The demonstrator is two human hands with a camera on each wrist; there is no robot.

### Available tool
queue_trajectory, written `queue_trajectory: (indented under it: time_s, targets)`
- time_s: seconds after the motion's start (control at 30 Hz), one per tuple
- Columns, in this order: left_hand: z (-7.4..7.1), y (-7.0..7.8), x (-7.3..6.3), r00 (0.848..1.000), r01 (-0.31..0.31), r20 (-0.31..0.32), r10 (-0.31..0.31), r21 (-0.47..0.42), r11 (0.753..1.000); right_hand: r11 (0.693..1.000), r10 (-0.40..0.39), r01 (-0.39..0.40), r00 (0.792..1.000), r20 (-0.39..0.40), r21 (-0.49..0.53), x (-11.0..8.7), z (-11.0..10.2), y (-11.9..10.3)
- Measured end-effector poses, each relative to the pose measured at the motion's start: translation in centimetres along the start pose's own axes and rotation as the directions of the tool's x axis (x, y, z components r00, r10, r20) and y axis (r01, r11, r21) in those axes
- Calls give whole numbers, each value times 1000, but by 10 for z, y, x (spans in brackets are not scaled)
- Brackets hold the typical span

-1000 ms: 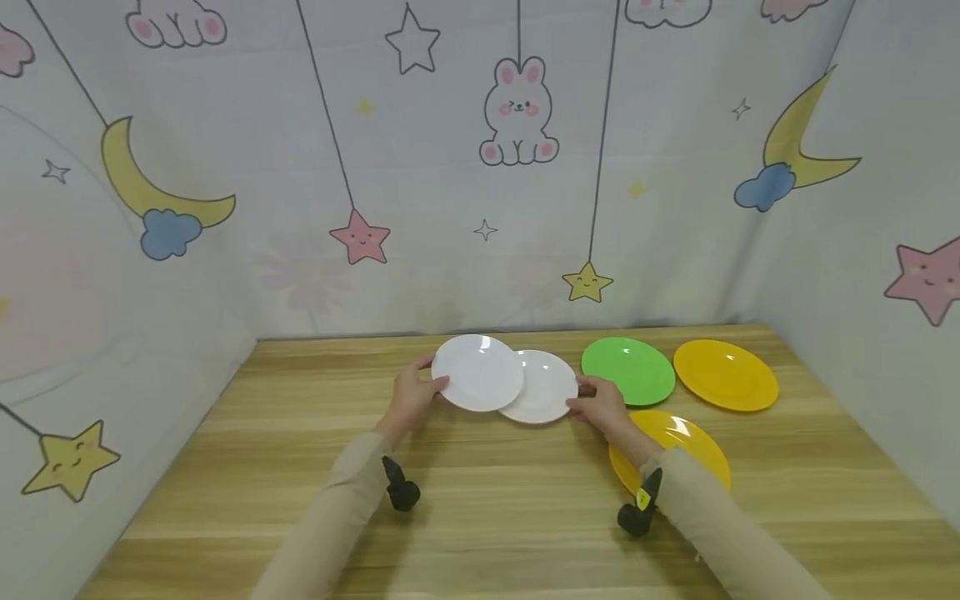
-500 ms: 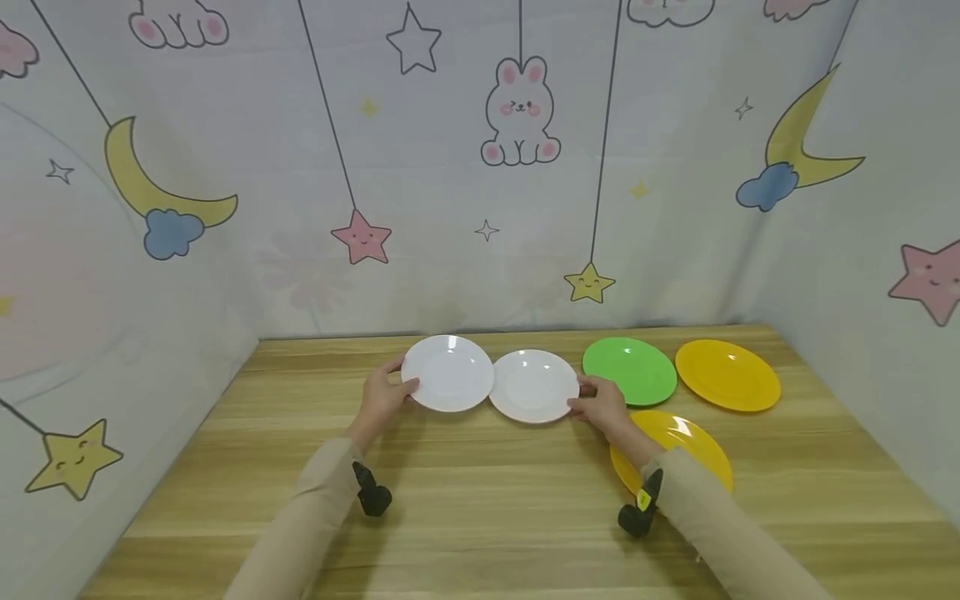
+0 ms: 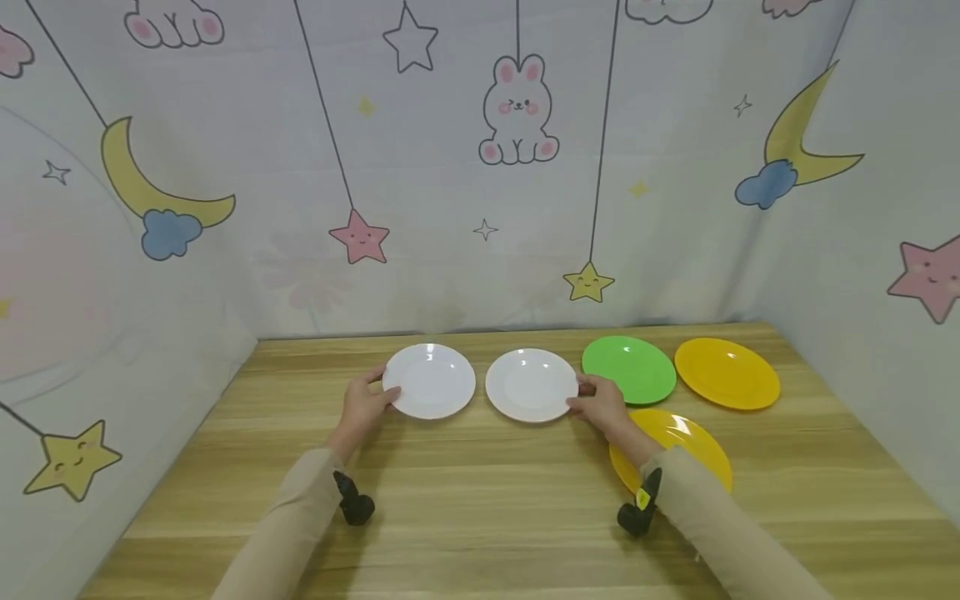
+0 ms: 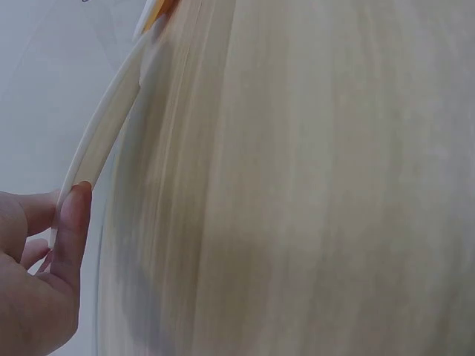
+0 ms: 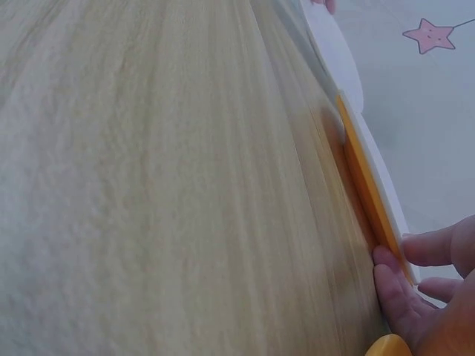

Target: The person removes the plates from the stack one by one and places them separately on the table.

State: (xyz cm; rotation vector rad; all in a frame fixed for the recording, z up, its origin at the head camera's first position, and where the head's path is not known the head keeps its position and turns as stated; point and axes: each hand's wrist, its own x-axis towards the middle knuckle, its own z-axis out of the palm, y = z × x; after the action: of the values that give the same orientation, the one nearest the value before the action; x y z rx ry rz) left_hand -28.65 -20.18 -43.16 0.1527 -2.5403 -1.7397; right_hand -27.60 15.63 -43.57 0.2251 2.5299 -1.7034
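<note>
Two round white plates are side by side at the back middle in the head view, with a narrow gap between them. My left hand point(image 3: 363, 408) pinches the left rim of the left white plate point(image 3: 429, 381), thumb on one face and fingers on the other. In the left wrist view that white plate point(image 4: 100, 130) is tilted off the wood surface. My right hand point(image 3: 600, 404) pinches the right rim of the other white plate point(image 3: 531, 385). An orange layer point(image 5: 364, 174) shows under this plate's white rim in the right wrist view; whether it is a separate plate, I cannot tell.
A green plate point(image 3: 628, 370) lies right of the white plates, with a yellow-orange plate point(image 3: 727, 374) beyond it. Another yellow-orange plate point(image 3: 690, 450) lies partly under my right forearm. A cartoon-print curtain point(image 3: 450, 183) borders the wooden table point(image 3: 465, 517) at the back and sides.
My left hand has drawn its white plate leftward off the other white plate, then slightly nearer and lower. The overlap has become a gap. My right hand has stayed in place.
</note>
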Motion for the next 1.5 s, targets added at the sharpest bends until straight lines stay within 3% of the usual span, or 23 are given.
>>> queue_trajectory:
  time_s: [0.43,0.73,1.1,1.4,1.5]
  targets:
    - [1,-17,4,999,36,-19,-35,52,998,1000,-18,18,1000,0,-2,-1,0,-2]
    - [-3,-23,5,1000,-23,-9,27,286,958,1000,-9,9,1000,6,13,-3,0,-4]
    - [-5,-27,8,999,-37,30,29,327,944,1000,-10,10,1000,3,7,-3,1,-3]
    - [-11,-14,8,996,16,82,-42,295,955,1000,-13,14,1000,-4,6,-3,-1,-3]
    - [-15,-7,10,995,32,78,-62,338,940,1000,-21,21,1000,-7,1,-3,-2,-3]
